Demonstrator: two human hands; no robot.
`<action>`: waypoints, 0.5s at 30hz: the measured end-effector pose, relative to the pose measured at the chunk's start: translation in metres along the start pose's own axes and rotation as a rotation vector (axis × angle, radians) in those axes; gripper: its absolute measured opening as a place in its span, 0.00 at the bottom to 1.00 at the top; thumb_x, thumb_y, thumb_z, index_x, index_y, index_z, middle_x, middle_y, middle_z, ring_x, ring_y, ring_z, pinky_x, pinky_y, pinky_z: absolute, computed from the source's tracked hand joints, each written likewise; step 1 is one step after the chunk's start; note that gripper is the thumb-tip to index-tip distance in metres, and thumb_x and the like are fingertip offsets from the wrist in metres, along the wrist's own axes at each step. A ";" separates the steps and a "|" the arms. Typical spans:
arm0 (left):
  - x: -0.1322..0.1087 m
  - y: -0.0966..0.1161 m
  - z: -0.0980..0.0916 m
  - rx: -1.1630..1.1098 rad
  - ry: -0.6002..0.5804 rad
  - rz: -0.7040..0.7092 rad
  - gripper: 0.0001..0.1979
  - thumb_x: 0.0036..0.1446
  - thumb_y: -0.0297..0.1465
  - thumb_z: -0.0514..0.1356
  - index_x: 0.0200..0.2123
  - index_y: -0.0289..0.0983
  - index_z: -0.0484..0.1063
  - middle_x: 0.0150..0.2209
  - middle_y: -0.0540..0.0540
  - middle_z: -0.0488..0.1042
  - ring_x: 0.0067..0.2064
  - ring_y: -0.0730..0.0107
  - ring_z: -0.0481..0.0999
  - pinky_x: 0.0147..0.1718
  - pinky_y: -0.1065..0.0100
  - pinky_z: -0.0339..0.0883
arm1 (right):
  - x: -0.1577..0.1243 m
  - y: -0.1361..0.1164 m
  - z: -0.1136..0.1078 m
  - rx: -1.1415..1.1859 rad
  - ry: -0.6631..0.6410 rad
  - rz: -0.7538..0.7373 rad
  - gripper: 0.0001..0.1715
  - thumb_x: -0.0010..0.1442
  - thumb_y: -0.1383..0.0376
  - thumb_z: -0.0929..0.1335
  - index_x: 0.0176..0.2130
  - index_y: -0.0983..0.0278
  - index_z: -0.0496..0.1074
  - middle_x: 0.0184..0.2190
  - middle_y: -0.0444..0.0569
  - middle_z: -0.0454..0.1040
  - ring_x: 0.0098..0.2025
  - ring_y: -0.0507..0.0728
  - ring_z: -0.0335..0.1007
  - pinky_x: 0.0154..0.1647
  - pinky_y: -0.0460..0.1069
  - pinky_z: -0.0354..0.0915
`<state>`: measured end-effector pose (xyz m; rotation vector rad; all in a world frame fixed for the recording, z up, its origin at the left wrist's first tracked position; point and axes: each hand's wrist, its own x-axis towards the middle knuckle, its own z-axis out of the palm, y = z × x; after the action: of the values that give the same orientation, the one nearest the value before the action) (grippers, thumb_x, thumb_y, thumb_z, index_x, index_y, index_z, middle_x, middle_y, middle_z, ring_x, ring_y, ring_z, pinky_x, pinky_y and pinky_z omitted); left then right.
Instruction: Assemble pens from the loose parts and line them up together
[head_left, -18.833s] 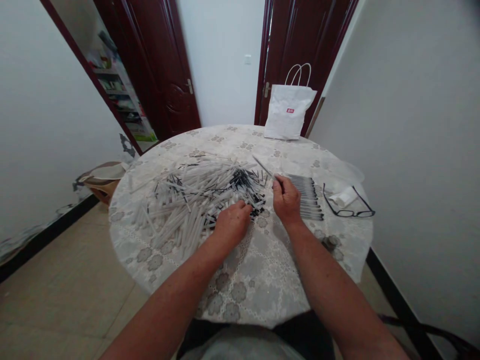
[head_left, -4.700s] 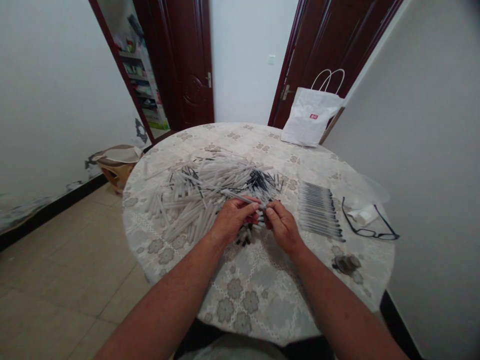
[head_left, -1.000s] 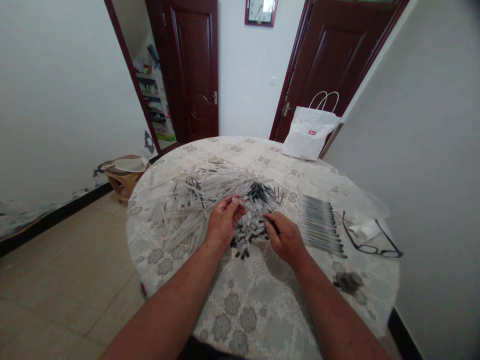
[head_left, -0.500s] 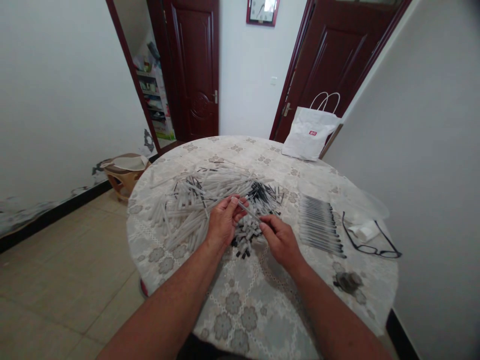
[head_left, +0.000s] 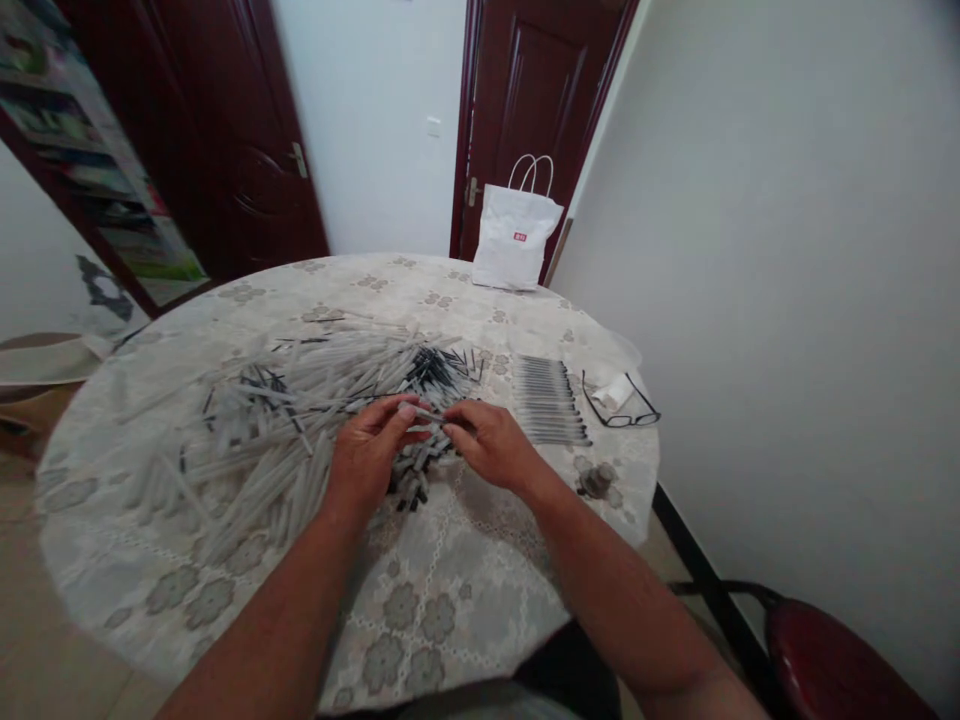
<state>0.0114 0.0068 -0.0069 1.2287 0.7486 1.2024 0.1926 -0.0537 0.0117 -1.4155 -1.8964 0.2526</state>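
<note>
Between the fingers of both hands is a slim pen barrel [head_left: 427,413], translucent grey. My left hand [head_left: 367,450] pinches its left end, and my right hand [head_left: 495,442] grips the right end with thumb and fingers. Below the hands lies a heap of short clear caps with dark ends [head_left: 412,470], partly hidden by them. Loose translucent pen tubes [head_left: 251,490] are strewn to the left. Small black pen parts [head_left: 435,368] are piled just beyond the hands. To the right, pens with dark ends [head_left: 551,400] lie side by side in a neat row.
Eyeglasses [head_left: 628,418] and a small white packet [head_left: 613,392] lie at the table's right. Nearer sits a small dark object [head_left: 598,480], too blurred to name. A white paper bag [head_left: 517,240] stands at the far edge of the patterned tablecloth [head_left: 442,610]. A red chair [head_left: 840,660] is at lower right.
The camera view has swung to the right, so the table appears further left and the chair shows. My hands have drawn closer together along the pen barrel, both still holding it.
</note>
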 end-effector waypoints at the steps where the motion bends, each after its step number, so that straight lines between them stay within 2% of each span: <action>1: -0.002 0.002 0.000 0.057 -0.026 0.008 0.18 0.55 0.43 0.68 0.43 0.36 0.80 0.41 0.41 0.82 0.40 0.58 0.82 0.38 0.60 0.79 | -0.001 -0.001 -0.010 -0.056 -0.026 -0.024 0.07 0.67 0.65 0.67 0.44 0.61 0.75 0.38 0.49 0.77 0.41 0.56 0.71 0.46 0.50 0.64; 6: -0.007 0.002 0.001 0.256 -0.163 0.036 0.17 0.55 0.45 0.67 0.39 0.37 0.83 0.35 0.42 0.83 0.32 0.61 0.81 0.32 0.64 0.76 | -0.017 0.013 -0.069 -0.242 -0.192 -0.055 0.04 0.63 0.67 0.70 0.38 0.60 0.78 0.33 0.47 0.75 0.38 0.56 0.70 0.43 0.50 0.62; 9: -0.007 -0.001 0.001 0.279 -0.147 0.070 0.16 0.56 0.45 0.66 0.37 0.38 0.83 0.35 0.42 0.82 0.31 0.61 0.80 0.31 0.66 0.74 | -0.035 0.041 -0.098 -0.386 -0.256 0.028 0.04 0.61 0.67 0.71 0.36 0.59 0.80 0.33 0.48 0.77 0.37 0.57 0.71 0.40 0.50 0.61; 13: -0.005 -0.005 -0.003 0.380 -0.048 0.112 0.13 0.57 0.42 0.65 0.35 0.39 0.82 0.33 0.44 0.82 0.31 0.62 0.79 0.30 0.68 0.71 | -0.062 0.084 -0.113 -0.510 -0.322 0.193 0.06 0.54 0.71 0.73 0.30 0.60 0.80 0.29 0.48 0.78 0.32 0.56 0.71 0.35 0.48 0.59; 15: -0.004 -0.005 -0.004 0.414 -0.005 0.128 0.11 0.57 0.41 0.65 0.35 0.40 0.83 0.33 0.45 0.81 0.32 0.62 0.78 0.31 0.68 0.69 | -0.074 0.099 -0.111 -0.500 -0.228 0.263 0.07 0.48 0.72 0.74 0.26 0.60 0.78 0.26 0.47 0.77 0.30 0.55 0.71 0.34 0.48 0.59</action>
<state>0.0079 0.0047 -0.0137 1.6390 0.9587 1.1809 0.3475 -0.1118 0.0019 -2.0505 -2.0432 0.0644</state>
